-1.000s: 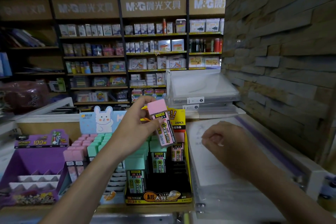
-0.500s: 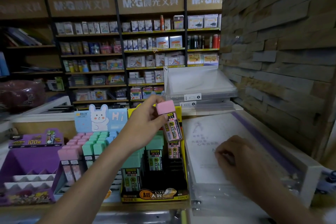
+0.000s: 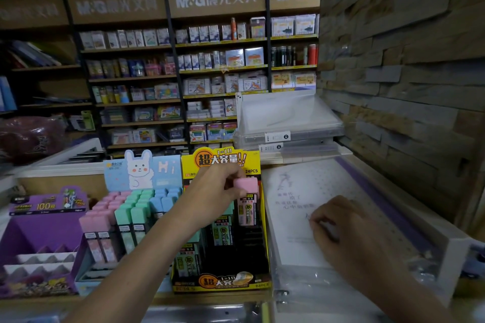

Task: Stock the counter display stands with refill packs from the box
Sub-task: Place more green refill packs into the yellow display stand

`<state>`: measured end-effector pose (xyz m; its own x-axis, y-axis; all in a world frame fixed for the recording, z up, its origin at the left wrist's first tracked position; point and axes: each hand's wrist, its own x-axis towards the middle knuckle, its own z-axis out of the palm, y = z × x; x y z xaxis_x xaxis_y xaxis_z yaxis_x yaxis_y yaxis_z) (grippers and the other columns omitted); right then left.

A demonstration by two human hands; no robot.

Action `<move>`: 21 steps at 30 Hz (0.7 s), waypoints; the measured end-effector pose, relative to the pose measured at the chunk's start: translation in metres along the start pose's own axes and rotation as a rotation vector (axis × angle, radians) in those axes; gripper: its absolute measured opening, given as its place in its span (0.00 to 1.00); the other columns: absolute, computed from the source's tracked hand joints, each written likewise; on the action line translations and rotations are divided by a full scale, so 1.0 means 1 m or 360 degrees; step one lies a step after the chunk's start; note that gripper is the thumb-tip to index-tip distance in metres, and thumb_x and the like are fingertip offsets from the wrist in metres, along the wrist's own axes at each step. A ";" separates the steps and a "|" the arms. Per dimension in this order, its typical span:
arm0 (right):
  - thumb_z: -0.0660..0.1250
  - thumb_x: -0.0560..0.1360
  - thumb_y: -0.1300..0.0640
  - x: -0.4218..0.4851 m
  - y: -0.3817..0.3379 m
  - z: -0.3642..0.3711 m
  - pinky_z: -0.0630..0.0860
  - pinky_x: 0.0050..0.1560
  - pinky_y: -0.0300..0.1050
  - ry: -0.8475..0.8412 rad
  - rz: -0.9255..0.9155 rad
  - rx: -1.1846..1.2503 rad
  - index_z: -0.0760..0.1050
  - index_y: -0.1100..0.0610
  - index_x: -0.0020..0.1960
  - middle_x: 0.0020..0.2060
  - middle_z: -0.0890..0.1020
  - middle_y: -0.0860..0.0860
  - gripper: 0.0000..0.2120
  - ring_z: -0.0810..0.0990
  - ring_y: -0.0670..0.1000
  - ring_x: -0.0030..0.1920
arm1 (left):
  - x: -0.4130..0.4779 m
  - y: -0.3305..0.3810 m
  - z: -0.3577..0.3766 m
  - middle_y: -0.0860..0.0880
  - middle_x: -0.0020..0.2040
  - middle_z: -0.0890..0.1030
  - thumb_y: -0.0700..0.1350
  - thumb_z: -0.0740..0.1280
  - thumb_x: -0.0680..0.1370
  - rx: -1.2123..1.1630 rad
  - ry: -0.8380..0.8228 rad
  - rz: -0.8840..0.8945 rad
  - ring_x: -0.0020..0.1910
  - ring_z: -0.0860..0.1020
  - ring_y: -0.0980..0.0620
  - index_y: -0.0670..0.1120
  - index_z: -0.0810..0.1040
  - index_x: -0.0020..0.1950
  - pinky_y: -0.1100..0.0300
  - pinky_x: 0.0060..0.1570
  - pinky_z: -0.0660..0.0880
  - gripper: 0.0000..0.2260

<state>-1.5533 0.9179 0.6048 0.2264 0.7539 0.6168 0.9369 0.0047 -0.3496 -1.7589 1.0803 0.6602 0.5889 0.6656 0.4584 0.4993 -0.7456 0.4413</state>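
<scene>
Nearest, the right hand (image 3: 341, 228) rests with fingers curled on a clear-wrapped white case (image 3: 296, 249) on the table (image 3: 215, 296). Whether it grips anything I cannot tell; it looks parked there to steady the person. Just left, the left hand (image 3: 217, 190) pinches the pink cap of a pink refill pack (image 3: 247, 208), held upright over the rear right slot of the yellow display stand (image 3: 225, 282), probably so it slides straight down. Green packs (image 3: 223, 231) fill slots beside it; the dark front slots appear unfilled. Farther left stand a rabbit-card stand (image 3: 141, 170) of pastel packs and a purple stand (image 3: 42, 231). Beyond, stocked shelves (image 3: 223, 68).
</scene>
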 end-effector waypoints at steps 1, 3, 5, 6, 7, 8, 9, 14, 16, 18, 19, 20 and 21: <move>0.74 0.70 0.61 0.000 0.000 0.000 0.78 0.39 0.50 0.0000 -0.0004 0.0001 0.78 0.50 0.38 0.38 0.78 0.45 0.08 0.76 0.50 0.41 | 0.000 0.000 0.002 0.57 0.37 0.80 0.44 0.75 0.75 0.0030 0.0008 0.0007 0.39 0.76 0.61 0.52 0.81 0.45 0.62 0.36 0.69 0.05; 0.74 0.70 0.61 0.000 0.000 0.000 0.77 0.39 0.50 0.0002 -0.0011 0.0011 0.78 0.51 0.38 0.38 0.78 0.46 0.08 0.76 0.50 0.41 | -0.001 0.000 0.004 0.58 0.35 0.79 0.46 0.74 0.77 0.0083 0.0035 0.0022 0.38 0.76 0.62 0.52 0.83 0.46 0.64 0.35 0.67 0.02; 0.74 0.71 0.61 0.000 0.001 0.000 0.77 0.39 0.50 0.0003 -0.0017 0.0010 0.79 0.51 0.38 0.37 0.78 0.45 0.07 0.76 0.50 0.41 | -0.001 0.000 0.004 0.59 0.35 0.79 0.47 0.72 0.78 0.0117 0.0036 0.0025 0.37 0.76 0.62 0.52 0.84 0.47 0.65 0.35 0.66 0.02; 0.74 0.71 0.60 0.000 0.001 0.001 0.78 0.39 0.49 0.0000 -0.0018 0.0010 0.79 0.50 0.38 0.37 0.78 0.45 0.07 0.76 0.49 0.41 | -0.002 0.000 0.003 0.58 0.35 0.80 0.47 0.72 0.78 0.0105 0.0028 0.0012 0.37 0.76 0.62 0.52 0.85 0.47 0.65 0.34 0.67 0.02; 0.73 0.72 0.60 0.000 0.002 0.001 0.78 0.39 0.49 -0.0002 -0.0015 0.0011 0.78 0.50 0.38 0.37 0.77 0.44 0.07 0.76 0.48 0.40 | -0.002 0.000 0.002 0.58 0.36 0.81 0.47 0.71 0.77 0.0076 0.0020 -0.0007 0.38 0.77 0.61 0.52 0.85 0.47 0.66 0.35 0.68 0.03; 0.73 0.72 0.59 0.000 0.002 0.001 0.77 0.38 0.49 0.0000 -0.0013 0.0012 0.78 0.50 0.38 0.37 0.77 0.44 0.07 0.76 0.48 0.40 | -0.002 0.000 0.001 0.57 0.38 0.82 0.46 0.71 0.77 0.0052 0.0010 -0.0021 0.39 0.78 0.61 0.52 0.85 0.47 0.66 0.36 0.70 0.04; 0.73 0.72 0.59 -0.001 0.002 0.001 0.77 0.38 0.48 0.0005 -0.0014 0.0012 0.78 0.50 0.38 0.37 0.77 0.43 0.08 0.75 0.47 0.40 | -0.002 0.000 0.000 0.56 0.39 0.83 0.46 0.70 0.77 0.0039 -0.0002 -0.0025 0.41 0.78 0.60 0.52 0.85 0.46 0.65 0.37 0.71 0.04; 0.73 0.71 0.60 0.000 0.002 0.001 0.77 0.37 0.48 0.0011 -0.0022 0.0017 0.77 0.50 0.37 0.36 0.76 0.44 0.09 0.75 0.47 0.39 | -0.003 -0.001 -0.003 0.55 0.41 0.83 0.48 0.71 0.78 -0.0003 -0.0058 -0.0040 0.42 0.79 0.57 0.51 0.85 0.45 0.62 0.39 0.71 0.05; 0.73 0.72 0.59 0.000 0.002 0.001 0.77 0.38 0.47 0.0005 -0.0016 0.0011 0.77 0.49 0.38 0.36 0.76 0.43 0.08 0.75 0.46 0.40 | -0.003 -0.002 -0.002 0.55 0.41 0.84 0.49 0.71 0.79 -0.0010 -0.0062 -0.0056 0.43 0.79 0.57 0.51 0.85 0.45 0.62 0.40 0.71 0.05; 0.74 0.71 0.59 0.000 0.001 0.001 0.77 0.38 0.47 0.0009 -0.0017 0.0010 0.77 0.49 0.38 0.36 0.76 0.43 0.09 0.75 0.46 0.39 | -0.003 -0.001 -0.002 0.55 0.42 0.84 0.49 0.71 0.79 -0.0016 -0.0072 -0.0063 0.44 0.80 0.57 0.52 0.86 0.46 0.62 0.42 0.73 0.04; 0.74 0.71 0.60 0.000 0.001 0.000 0.77 0.38 0.47 0.0012 -0.0019 0.0013 0.77 0.49 0.37 0.36 0.76 0.43 0.09 0.75 0.46 0.39 | -0.003 -0.001 -0.002 0.56 0.42 0.84 0.49 0.71 0.79 -0.0020 -0.0079 -0.0062 0.44 0.80 0.58 0.53 0.86 0.47 0.62 0.42 0.73 0.04; 0.74 0.71 0.60 0.000 0.000 0.000 0.77 0.37 0.47 0.0014 -0.0023 0.0013 0.77 0.49 0.37 0.36 0.76 0.43 0.09 0.75 0.46 0.39 | -0.003 0.000 -0.002 0.56 0.42 0.84 0.48 0.71 0.79 -0.0024 -0.0081 -0.0058 0.45 0.80 0.58 0.53 0.86 0.47 0.62 0.42 0.73 0.04; 0.74 0.71 0.60 -0.001 0.000 0.000 0.77 0.37 0.46 0.0013 -0.0028 0.0012 0.77 0.49 0.37 0.36 0.76 0.43 0.09 0.74 0.46 0.39 | -0.002 0.001 -0.002 0.57 0.42 0.84 0.47 0.72 0.79 -0.0025 -0.0076 -0.0054 0.45 0.80 0.59 0.53 0.86 0.48 0.63 0.42 0.72 0.03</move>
<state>-1.5533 0.9174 0.6045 0.2120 0.7484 0.6285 0.9387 0.0231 -0.3441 -1.7612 1.0783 0.6608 0.6018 0.6879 0.4058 0.5094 -0.7219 0.4684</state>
